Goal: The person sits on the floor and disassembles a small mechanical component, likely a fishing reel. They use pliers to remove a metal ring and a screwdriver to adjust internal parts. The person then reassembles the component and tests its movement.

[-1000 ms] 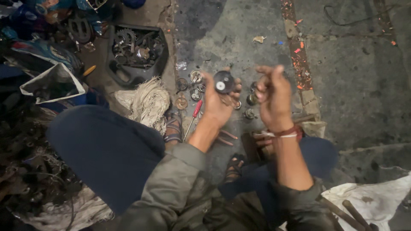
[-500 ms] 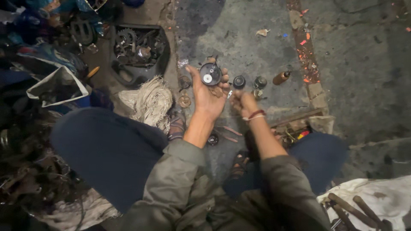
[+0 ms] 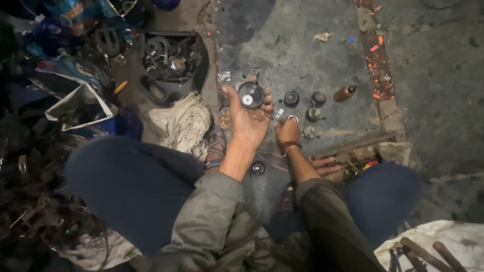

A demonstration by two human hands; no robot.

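Dark round metal part (image 3: 250,94) lies in the upturned left hand (image 3: 248,118), fingers curled around it, above the concrete floor (image 3: 302,45) | right hand (image 3: 287,132) lowered to the floor, fingertips pinching a small metal ring (image 3: 292,119) | small round parts (image 3: 304,104) just beyond | brown bottle (image 3: 345,92) farther right

Position: one view is taken from a head-worn camera.
Direction: steeply downward onto the grey concrete floor (image 3: 312,55).
Nearness: close; knees, sleeves and both hands are framed.
Overlap: none; a single view is given.
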